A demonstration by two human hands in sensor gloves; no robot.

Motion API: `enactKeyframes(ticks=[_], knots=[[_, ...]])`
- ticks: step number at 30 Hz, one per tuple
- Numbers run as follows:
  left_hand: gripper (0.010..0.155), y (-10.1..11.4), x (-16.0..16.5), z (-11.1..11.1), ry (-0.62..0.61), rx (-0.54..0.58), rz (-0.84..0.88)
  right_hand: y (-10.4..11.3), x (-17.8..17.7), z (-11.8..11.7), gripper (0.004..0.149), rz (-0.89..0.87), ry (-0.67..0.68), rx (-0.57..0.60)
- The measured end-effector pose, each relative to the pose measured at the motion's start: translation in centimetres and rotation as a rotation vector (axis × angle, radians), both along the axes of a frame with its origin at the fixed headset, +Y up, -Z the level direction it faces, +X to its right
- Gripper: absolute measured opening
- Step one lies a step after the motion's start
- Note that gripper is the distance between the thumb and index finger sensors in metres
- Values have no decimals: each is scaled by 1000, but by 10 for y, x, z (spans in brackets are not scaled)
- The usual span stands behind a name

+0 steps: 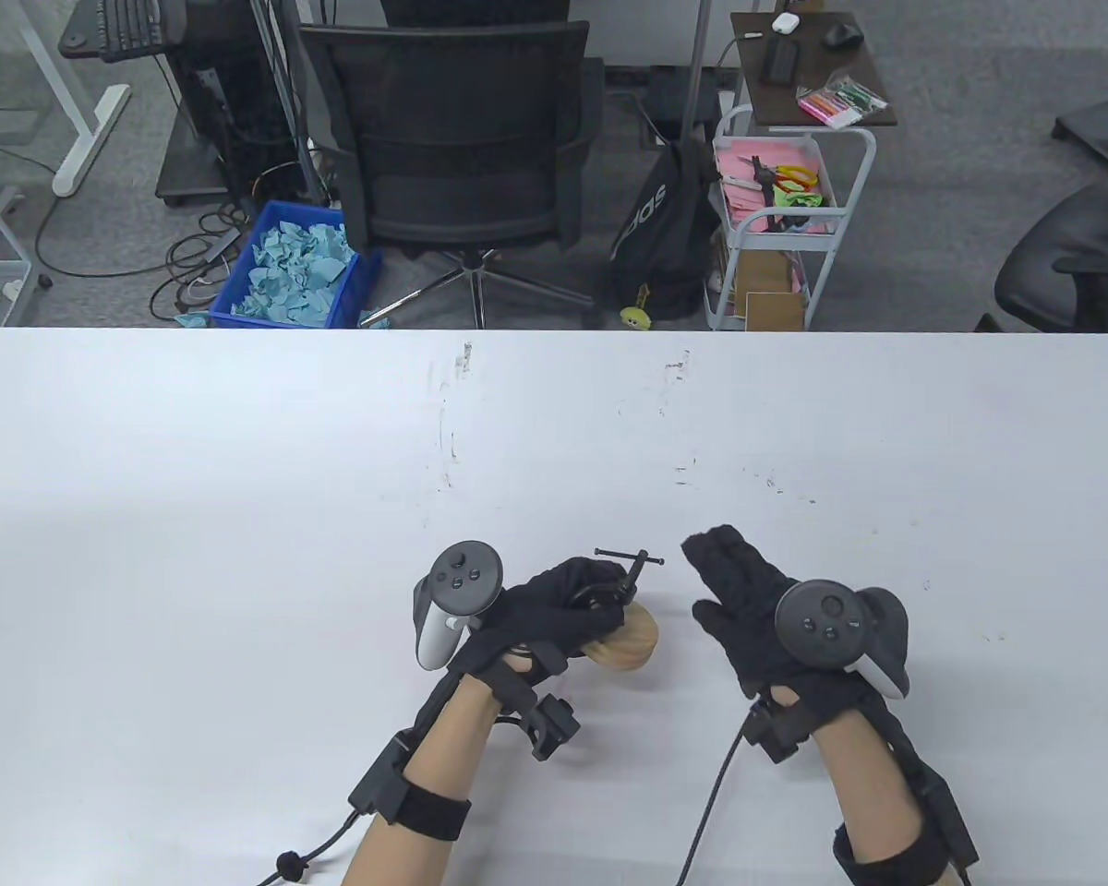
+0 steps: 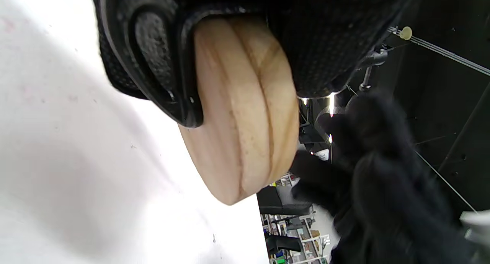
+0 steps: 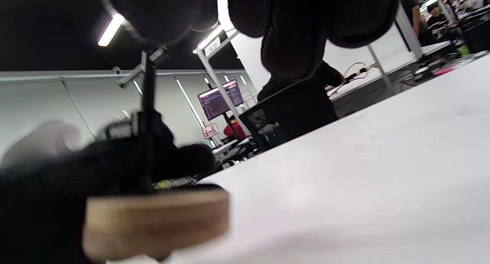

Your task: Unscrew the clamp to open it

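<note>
My left hand (image 1: 554, 614) grips a small black clamp (image 1: 620, 591) that is screwed onto a round wooden disc (image 1: 630, 639). The clamp's screw points up and away, with its T-bar handle (image 1: 630, 556) free above my fingers. The disc fills the left wrist view (image 2: 245, 114), its edge close to the white table (image 1: 240, 517). My right hand (image 1: 739, 591) is open, fingers spread, just right of the handle and touching nothing. In the right wrist view the screw (image 3: 147, 114) rises above the disc (image 3: 157, 218), with my right fingers (image 3: 294, 30) hanging above.
The white table's far edge (image 1: 554, 330) runs across the table view. Beyond it stand a black office chair (image 1: 462, 138), a blue bin of paper scraps (image 1: 291, 268) and a white cart (image 1: 780, 231). Faint scuff marks (image 1: 452, 434) dot the tabletop.
</note>
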State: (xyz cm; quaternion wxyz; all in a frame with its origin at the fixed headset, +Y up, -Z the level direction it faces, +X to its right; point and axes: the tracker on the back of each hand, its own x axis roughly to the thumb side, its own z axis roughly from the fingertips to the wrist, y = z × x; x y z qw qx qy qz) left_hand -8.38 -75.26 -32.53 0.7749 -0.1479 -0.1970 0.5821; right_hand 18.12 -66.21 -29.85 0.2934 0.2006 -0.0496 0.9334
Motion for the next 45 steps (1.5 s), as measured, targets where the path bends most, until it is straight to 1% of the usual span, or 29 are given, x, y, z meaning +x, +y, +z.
enactKeyframes(ticks=[3, 5, 6, 7, 8, 9, 10, 11, 13, 14, 15, 17, 18, 20, 22, 24, 26, 33, 34, 36, 38, 40, 41, 42, 43, 44, 45], knots=[[48, 2, 2, 2, 6, 21, -20, 13, -22, -15, 57, -27, 84, -52], [51, 4, 4, 3, 7, 41, -20, 14, -35, -20, 55, -57, 117, -88], [50, 5, 4, 5, 27, 55, -21, 13, -37, -20, 53, -66, 121, -81], [50, 8, 4, 7, 107, 114, -47, 12, -40, -22, 50, -76, 116, -74], [52, 9, 4, 7, 153, 169, -76, 12, -41, -23, 49, -85, 93, -69], [53, 8, 3, 6, 155, 194, -111, 13, -41, -22, 47, -86, 95, -57], [54, 6, 2, 6, 152, 190, -110, 14, -41, -20, 46, -90, 114, -25], [54, 4, 2, 6, 153, 179, -90, 14, -41, -20, 45, -107, 120, -5], [49, 2, 4, 6, 110, 140, -68, 17, -40, -17, 45, -146, 140, 16], [43, 0, 4, 5, 97, 142, -88, 20, -41, -15, 44, -168, 147, 34], [45, -1, 4, 5, 82, 144, -86, 21, -42, -15, 44, -168, 150, 37], [43, -3, 6, 4, 41, 66, 3, 19, -42, -15, 45, -159, 130, 54], [39, -4, 5, 4, 43, 44, 35, 17, -42, -16, 45, -178, 132, 57], [38, -6, 4, 3, 39, 24, 59, 15, -41, -17, 46, -213, 138, 38], [42, -6, 3, 1, 24, 7, 54, 14, -41, -18, 46, -203, 135, 23], [44, -6, 3, 1, -11, -27, 35, 16, -41, -17, 47, -139, 156, -17], [46, -6, 2, 0, -18, -18, -28, 17, -44, -14, 48, -86, 176, -37], [45, -12, 4, -1, -86, -76, -9, 21, -50, -10, 48, 6, 195, 30], [44, -14, 4, -2, -97, -91, 6, 21, -50, -9, 46, 8, 207, 36], [43, -16, 7, -2, -183, -171, 116, 24, -50, -7, 46, -60, 233, 49], [44, -15, 8, -2, -182, -171, 124, 26, -50, -6, 45, -69, 247, 28], [44, -14, 7, -2, -169, -156, 101, 27, -51, -5, 43, -47, 240, 39], [43, -14, 6, -3, -165, -158, 104, 27, -51, -4, 40, -38, 235, 35], [43, -14, 6, -3, -172, -169, 137, 25, -51, -3, 37, -65, 217, 92], [43, -14, 5, -3, -169, -189, 150, 25, -52, -5, 37, -103, 229, 106], [43, -14, 5, -2, -148, -176, 146, 24, -52, -5, 37, -104, 231, 71], [43, -13, 5, -2, -131, -159, 126, 24, -52, -5, 37, -97, 224, 70]])
